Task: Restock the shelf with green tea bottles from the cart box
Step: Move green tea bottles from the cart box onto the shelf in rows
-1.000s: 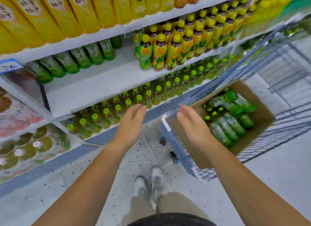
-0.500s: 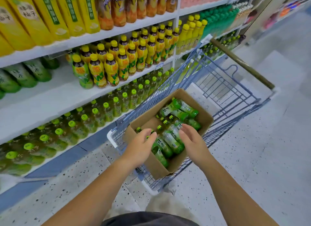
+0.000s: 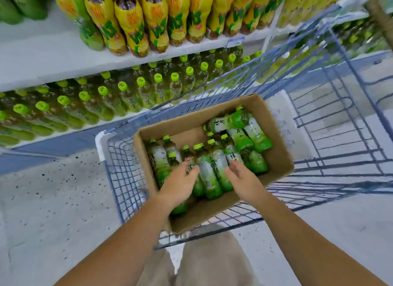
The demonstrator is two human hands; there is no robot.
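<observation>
At frame centre, left hand (image 3: pixel 180 184) and right hand (image 3: pixel 244 179) lay spread (gripping nothing) over boxed green tea bottles (image 3: pixel 209 175).

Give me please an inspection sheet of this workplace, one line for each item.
Surface: a blue wire cart stands on a speckled floor and carries an open cardboard box.
Job's things: green tea bottles lie in the box, most side by side, a few crosswise at the far end. The shelf has a bare part at the left.
Clutter: nothing seen.
Hands: left hand and right hand are open over the bottles in the box; neither grips one.
Cables: nothing seen.
Surroundings: yellow bottles on the same shelf; green-capped bottles on the shelf below.
</observation>
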